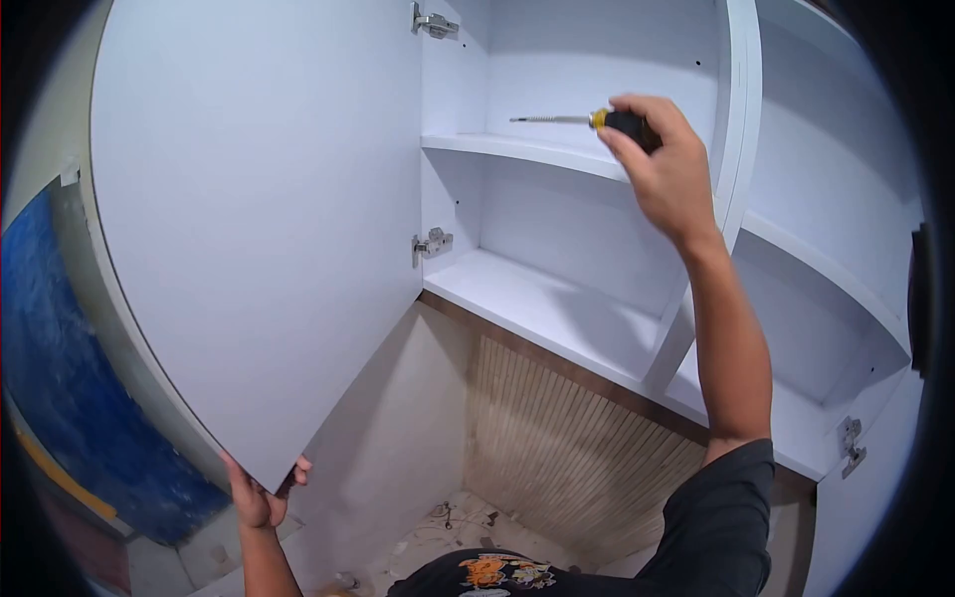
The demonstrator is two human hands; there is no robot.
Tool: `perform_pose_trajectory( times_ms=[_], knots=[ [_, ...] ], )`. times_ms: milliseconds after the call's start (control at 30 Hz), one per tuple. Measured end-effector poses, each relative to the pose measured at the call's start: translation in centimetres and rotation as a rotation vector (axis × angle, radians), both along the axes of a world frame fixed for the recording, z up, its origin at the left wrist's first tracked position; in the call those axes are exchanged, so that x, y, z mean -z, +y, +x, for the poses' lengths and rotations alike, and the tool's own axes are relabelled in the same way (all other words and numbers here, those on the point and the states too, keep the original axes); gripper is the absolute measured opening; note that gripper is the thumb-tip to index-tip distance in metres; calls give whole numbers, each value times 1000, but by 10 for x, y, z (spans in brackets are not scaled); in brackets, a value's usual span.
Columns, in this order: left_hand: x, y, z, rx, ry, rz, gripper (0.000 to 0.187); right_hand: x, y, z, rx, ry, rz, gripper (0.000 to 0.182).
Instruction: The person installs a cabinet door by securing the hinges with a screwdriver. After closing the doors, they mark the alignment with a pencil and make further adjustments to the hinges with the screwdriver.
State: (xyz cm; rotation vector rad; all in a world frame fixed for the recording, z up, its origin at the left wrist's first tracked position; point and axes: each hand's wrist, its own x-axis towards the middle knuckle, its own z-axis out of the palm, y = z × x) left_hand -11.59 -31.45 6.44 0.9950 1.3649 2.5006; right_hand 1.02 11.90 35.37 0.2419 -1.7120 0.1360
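My right hand [668, 159] is closed around the black and yellow handle of a screwdriver [557, 118], held in front of the cabinet's upper compartment with its shaft pointing left. Below, at the bottom corner of the open white door [259, 229], my left hand [263, 494] grips the door's edge. Two metal hinges join this door to the cabinet side, an upper hinge [436, 25] and a lower hinge [434, 244]. The screwdriver tip is apart from both hinges.
White cabinet shelves [527, 149] lie ahead, with an upright divider [738, 109] at their right. Another hinge [852, 446] and door are at the lower right. Slatted panelling [557, 428] runs underneath. A blue sheet [70, 348] stands at the left.
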Motion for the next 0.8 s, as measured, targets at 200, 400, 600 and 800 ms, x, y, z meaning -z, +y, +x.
perform_pose_trajectory(
  times_ms=[200,400,600,800],
  knots=[
    [34,-37,-53,-519,170,-89,57,-60,43,-36,53,29,-169,38],
    [46,-59,-112,-929,330,-276,41,-92,31,-73,-18,63,-283,39],
    [69,-72,-155,-992,323,-208,43,-119,30,-119,-91,146,-262,37],
    [82,-73,-179,-926,324,18,46,-131,27,-159,-72,236,-251,36]
  ],
)
